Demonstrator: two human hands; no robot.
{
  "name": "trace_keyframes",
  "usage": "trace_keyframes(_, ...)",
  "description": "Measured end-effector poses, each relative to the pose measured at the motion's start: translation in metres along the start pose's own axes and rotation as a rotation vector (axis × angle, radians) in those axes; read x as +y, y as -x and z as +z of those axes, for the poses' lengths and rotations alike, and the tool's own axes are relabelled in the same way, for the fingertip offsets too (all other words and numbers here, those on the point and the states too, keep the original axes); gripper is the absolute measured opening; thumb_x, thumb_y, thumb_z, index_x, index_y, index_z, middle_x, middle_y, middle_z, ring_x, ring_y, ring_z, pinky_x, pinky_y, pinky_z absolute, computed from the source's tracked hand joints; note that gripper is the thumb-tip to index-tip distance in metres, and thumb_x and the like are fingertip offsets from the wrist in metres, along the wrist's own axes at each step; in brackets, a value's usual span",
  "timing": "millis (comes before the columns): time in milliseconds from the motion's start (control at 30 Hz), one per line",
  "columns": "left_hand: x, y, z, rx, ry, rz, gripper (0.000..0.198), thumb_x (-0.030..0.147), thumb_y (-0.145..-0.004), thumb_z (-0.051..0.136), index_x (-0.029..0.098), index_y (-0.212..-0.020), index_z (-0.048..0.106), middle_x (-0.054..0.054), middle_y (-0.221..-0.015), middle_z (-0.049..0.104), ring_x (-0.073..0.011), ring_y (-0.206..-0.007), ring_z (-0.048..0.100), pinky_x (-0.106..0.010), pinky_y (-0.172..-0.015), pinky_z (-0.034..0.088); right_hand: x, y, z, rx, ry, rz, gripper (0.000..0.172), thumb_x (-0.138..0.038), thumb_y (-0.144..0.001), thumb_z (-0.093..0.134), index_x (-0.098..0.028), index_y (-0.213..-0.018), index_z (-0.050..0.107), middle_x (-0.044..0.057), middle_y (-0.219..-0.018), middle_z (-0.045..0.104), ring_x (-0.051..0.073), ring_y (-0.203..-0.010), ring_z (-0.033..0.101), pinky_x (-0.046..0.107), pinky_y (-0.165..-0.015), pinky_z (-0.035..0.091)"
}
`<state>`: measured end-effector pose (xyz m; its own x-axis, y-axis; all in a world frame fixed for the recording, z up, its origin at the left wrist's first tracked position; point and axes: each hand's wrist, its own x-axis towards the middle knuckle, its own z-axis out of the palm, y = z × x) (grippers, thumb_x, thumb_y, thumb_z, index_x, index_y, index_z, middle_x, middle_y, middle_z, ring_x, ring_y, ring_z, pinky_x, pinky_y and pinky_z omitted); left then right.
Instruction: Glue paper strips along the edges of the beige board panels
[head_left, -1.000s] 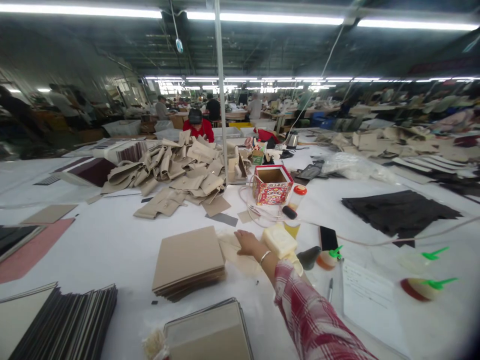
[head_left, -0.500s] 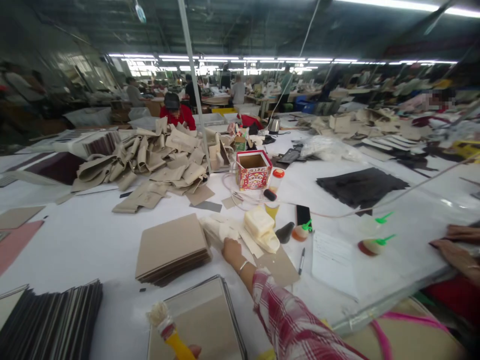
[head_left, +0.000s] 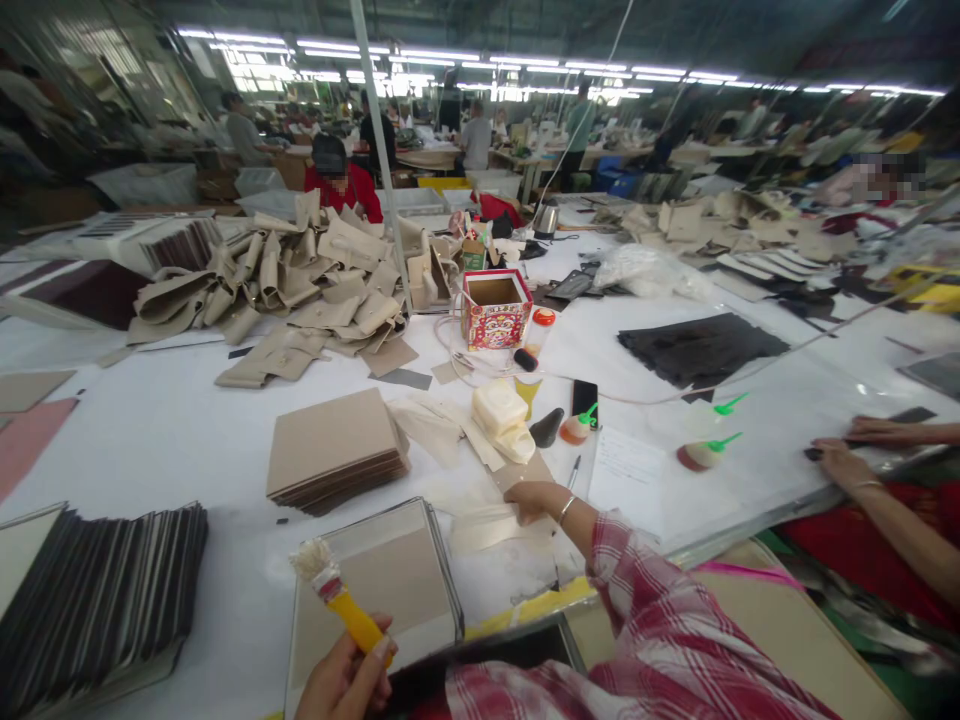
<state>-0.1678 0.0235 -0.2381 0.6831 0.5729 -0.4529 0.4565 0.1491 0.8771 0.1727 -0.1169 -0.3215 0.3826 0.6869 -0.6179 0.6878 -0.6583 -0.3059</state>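
My left hand (head_left: 349, 672) grips the yellow handle of a paintbrush (head_left: 352, 615), its pale bristles pointing up and away. Below the brush lies a stack of beige panels with dark edges (head_left: 375, 570). My right hand (head_left: 531, 500) has its fingers closed on a thin cream sheet (head_left: 487, 528) just right of those panels; the fingertips are partly hidden. Beyond that hand, a cream-coloured block in soft wrapping (head_left: 501, 410) rests on a beige board (head_left: 529, 470). A pile of beige boards (head_left: 337, 445) stands to the left, with more thin pale sheets (head_left: 427, 425) beside it.
Dark-edged panels (head_left: 105, 590) are stacked at lower left. A pen (head_left: 574, 471), a written paper (head_left: 626, 475), a phone (head_left: 584, 400) and green-tipped bottles (head_left: 705, 455) lie rightward. A red patterned box (head_left: 496, 315) stands farther back. A co-worker's hands (head_left: 844, 465) work at right.
My right hand has moved back toward me and rightward, from beside the board pile, bringing a thin cream sheet along. My left hand with the brush has risen further into view.
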Motion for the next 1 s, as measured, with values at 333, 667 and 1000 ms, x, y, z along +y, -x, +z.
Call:
trace_keyframes(333,0.025,0.003,0.025,-0.194,-0.085,0.057,0.051,0.054,-0.072,0.051,0.011,-0.099,0.055,0.0,-0.056,0.055,-0.0144,-0.053,0.053,-0.026,-0.054,0.043,-0.026,0.046,0.06,0.566,0.111,0.037,0.047,-0.016,-0.077,0.049,-0.016,-0.123,0.043,0.013,-0.134,0.035,0.026,-0.121,0.033,0.042,-0.098,0.027)
trace_keyframes(667,0.011,0.004,0.045,-0.286,-0.135,0.074,0.046,0.048,-0.078,0.047,0.01,-0.105,0.052,0.0,-0.058,0.056,-0.0142,-0.054,0.053,-0.026,-0.055,0.044,-0.024,0.058,0.211,0.806,0.202,-0.078,0.044,-0.008,-0.08,0.04,-0.015,-0.122,0.048,0.01,-0.127,0.046,0.023,-0.118,0.037,0.039,-0.096,0.03)
trace_keyframes(1000,0.009,0.018,0.044,-0.254,-0.144,0.081,0.047,0.049,-0.078,0.048,0.01,-0.103,0.052,0.0,-0.059,0.056,-0.0141,-0.053,0.054,-0.026,-0.054,0.044,-0.023,0.063,0.176,0.798,0.12,-0.054,0.039,-0.028,-0.085,0.041,-0.019,-0.123,0.047,0.01,-0.124,0.048,0.023,-0.112,0.041,0.039,-0.095,0.03)
